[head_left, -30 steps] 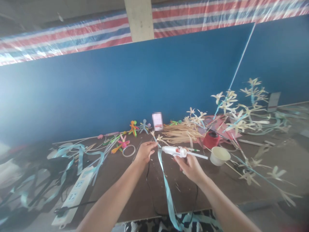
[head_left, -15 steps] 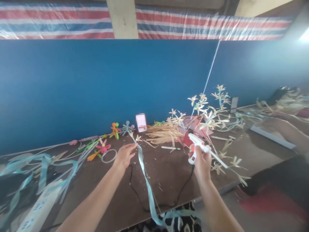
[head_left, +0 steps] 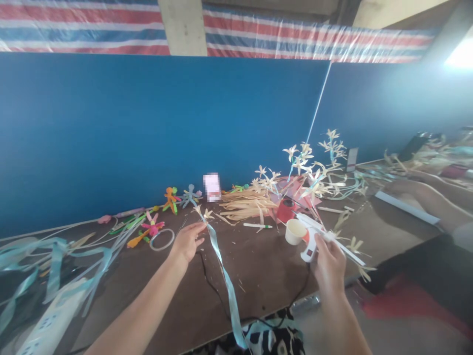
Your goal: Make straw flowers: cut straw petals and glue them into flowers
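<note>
Between the closed fingers of my left hand (head_left: 187,241) is a flower stem (head_left: 202,217) with small cream blossoms at its top. A light blue ribbon (head_left: 228,281) hangs from the stem, down past the table's front edge. My right hand (head_left: 328,256) is wrapped round a white glue gun (head_left: 311,241), whose nozzle points up and left; a long white glue stick (head_left: 353,254) juts from its back. A cream paper cup (head_left: 294,231) stands close by the gun's front. Behind the cup sits a red round object (head_left: 285,210).
Straw-coloured strips (head_left: 244,204) and finished flower sprays (head_left: 303,160) lie at the back. A white marker (head_left: 257,226), a clear ring (head_left: 162,239) and pipe-cleaner figures (head_left: 170,199) are on the table. A power strip (head_left: 50,320) lies front left. Another person's arm (head_left: 424,197) rests at right.
My right hand has moved the glue gun right and slightly down, uncovering the paper cup. The left hand keeps its hold on the flower stem. The view has shifted slightly.
</note>
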The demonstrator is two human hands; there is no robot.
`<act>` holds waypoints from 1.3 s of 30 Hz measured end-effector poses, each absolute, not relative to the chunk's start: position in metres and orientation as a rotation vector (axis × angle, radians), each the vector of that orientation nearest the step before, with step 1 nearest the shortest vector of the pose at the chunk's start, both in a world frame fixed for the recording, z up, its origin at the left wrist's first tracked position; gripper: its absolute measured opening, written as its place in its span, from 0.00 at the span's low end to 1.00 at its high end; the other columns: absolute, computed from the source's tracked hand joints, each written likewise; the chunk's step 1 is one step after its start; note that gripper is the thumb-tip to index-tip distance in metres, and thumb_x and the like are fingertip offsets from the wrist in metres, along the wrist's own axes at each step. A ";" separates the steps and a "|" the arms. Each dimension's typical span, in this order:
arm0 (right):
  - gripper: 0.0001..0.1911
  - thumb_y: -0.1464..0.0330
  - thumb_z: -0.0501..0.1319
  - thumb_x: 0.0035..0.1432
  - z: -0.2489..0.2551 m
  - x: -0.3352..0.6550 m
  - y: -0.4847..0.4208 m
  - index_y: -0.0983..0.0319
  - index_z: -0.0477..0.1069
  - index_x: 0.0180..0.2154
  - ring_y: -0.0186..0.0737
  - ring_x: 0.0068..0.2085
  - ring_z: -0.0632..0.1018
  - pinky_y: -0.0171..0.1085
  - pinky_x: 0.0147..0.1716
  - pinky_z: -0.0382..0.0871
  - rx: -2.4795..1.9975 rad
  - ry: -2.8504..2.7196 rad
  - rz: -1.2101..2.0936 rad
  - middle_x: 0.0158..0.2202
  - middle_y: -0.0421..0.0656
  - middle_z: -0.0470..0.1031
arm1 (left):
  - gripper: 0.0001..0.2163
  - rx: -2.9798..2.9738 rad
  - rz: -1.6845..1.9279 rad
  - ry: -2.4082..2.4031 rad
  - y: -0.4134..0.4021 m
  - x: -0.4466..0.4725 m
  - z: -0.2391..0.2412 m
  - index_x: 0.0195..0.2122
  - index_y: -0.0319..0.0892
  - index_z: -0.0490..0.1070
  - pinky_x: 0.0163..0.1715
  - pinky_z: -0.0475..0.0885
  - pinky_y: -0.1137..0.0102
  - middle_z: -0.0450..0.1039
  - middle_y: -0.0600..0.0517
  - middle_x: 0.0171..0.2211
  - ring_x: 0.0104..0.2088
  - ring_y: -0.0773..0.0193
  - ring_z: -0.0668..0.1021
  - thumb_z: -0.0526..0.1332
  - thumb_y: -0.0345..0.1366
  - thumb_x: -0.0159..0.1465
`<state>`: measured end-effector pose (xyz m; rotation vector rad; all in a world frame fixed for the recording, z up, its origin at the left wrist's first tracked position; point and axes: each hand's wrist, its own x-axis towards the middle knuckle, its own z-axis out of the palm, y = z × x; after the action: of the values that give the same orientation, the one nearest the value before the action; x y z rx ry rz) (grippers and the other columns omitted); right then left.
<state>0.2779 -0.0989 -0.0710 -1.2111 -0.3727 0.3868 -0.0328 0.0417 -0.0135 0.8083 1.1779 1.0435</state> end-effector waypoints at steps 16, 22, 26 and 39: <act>0.10 0.64 0.59 0.48 -0.023 0.266 -0.089 0.62 0.70 0.33 0.35 0.24 0.72 0.35 0.23 0.69 -0.924 -0.473 1.251 0.27 0.41 0.72 | 0.11 0.791 1.049 1.130 0.040 -0.032 -0.018 0.27 0.39 0.72 0.39 0.61 0.63 0.72 0.48 0.34 0.35 0.62 0.72 0.67 0.35 0.41; 0.11 0.62 0.55 0.51 -0.026 0.278 -0.073 0.63 0.69 0.32 0.33 0.22 0.69 0.33 0.18 0.65 -0.880 -0.468 1.330 0.25 0.41 0.70 | 0.11 0.791 1.037 1.135 0.038 -0.033 -0.020 0.26 0.39 0.72 0.39 0.61 0.62 0.72 0.47 0.36 0.36 0.61 0.72 0.66 0.35 0.41; 0.11 0.62 0.57 0.49 -0.031 0.285 -0.072 0.63 0.69 0.32 0.33 0.23 0.70 0.33 0.20 0.65 -0.875 -0.481 1.328 0.25 0.41 0.70 | 0.11 0.783 1.042 1.145 0.038 -0.035 -0.022 0.26 0.39 0.72 0.39 0.61 0.61 0.72 0.47 0.37 0.37 0.61 0.71 0.67 0.35 0.40; 0.14 0.68 0.63 0.41 -0.053 0.198 -0.060 0.63 0.67 0.34 0.32 0.21 0.71 0.32 0.19 0.65 -0.929 -0.431 1.176 0.25 0.38 0.71 | 0.12 0.753 1.052 1.144 0.038 -0.026 -0.021 0.26 0.39 0.72 0.34 0.62 0.66 0.74 0.50 0.27 0.29 0.64 0.74 0.67 0.35 0.39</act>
<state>0.1980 -0.0600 -0.0535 -0.9293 -0.4312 1.1765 -0.0256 0.0381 -0.0208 0.7526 1.1441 1.0516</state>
